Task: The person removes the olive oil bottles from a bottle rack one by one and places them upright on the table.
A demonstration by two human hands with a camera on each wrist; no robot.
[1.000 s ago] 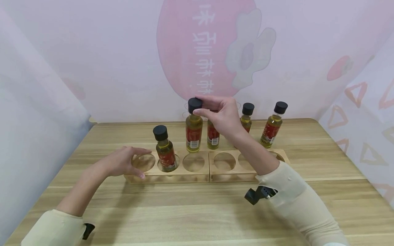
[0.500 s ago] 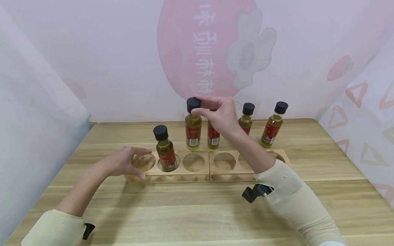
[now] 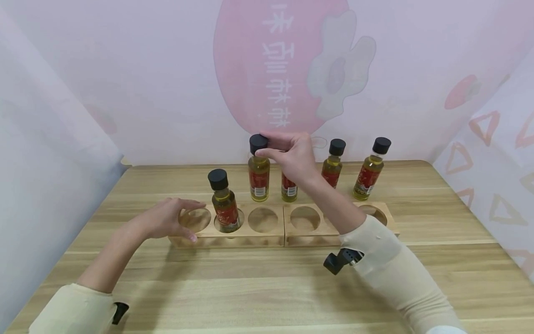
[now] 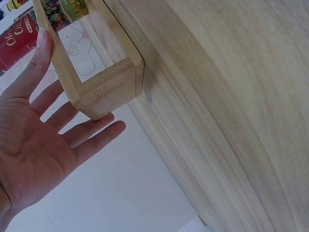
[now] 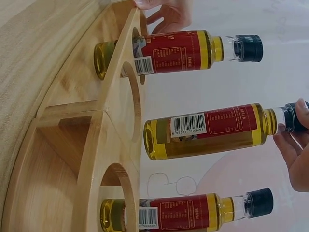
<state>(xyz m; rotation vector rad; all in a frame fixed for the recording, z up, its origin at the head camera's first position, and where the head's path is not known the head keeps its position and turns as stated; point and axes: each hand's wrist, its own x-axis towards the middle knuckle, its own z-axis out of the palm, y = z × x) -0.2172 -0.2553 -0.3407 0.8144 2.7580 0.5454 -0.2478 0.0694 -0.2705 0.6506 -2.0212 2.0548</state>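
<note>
My right hand [image 3: 292, 155] pinches the black cap of an oil bottle [image 3: 259, 178] between thumb and fingers. This bottle, with yellow oil and a red label, is upright behind the left wooden bottle rack [image 3: 246, 241]. In the right wrist view the held bottle [image 5: 207, 131] has its base beyond the rack's top board. My left hand [image 3: 168, 220] holds the rack's left end, thumb at the front and index finger along the back edge. The left wrist view has the thumb on the wooden rail [image 4: 59, 63]. Another oil bottle [image 3: 226, 213] sits in the rack's middle hole.
A second wooden rack [image 3: 314, 240] with round holes adjoins on the right. Behind the racks stand three more oil bottles [image 3: 367, 178], one partly covered by my right hand. A printed cloth [image 3: 167, 83] hangs at the back edge of the wooden table [image 3: 267, 287].
My right hand has moved a little left with the bottle, and the bottle's base appears slightly farther up in the view. My left hand has stayed at the rack's end.
</note>
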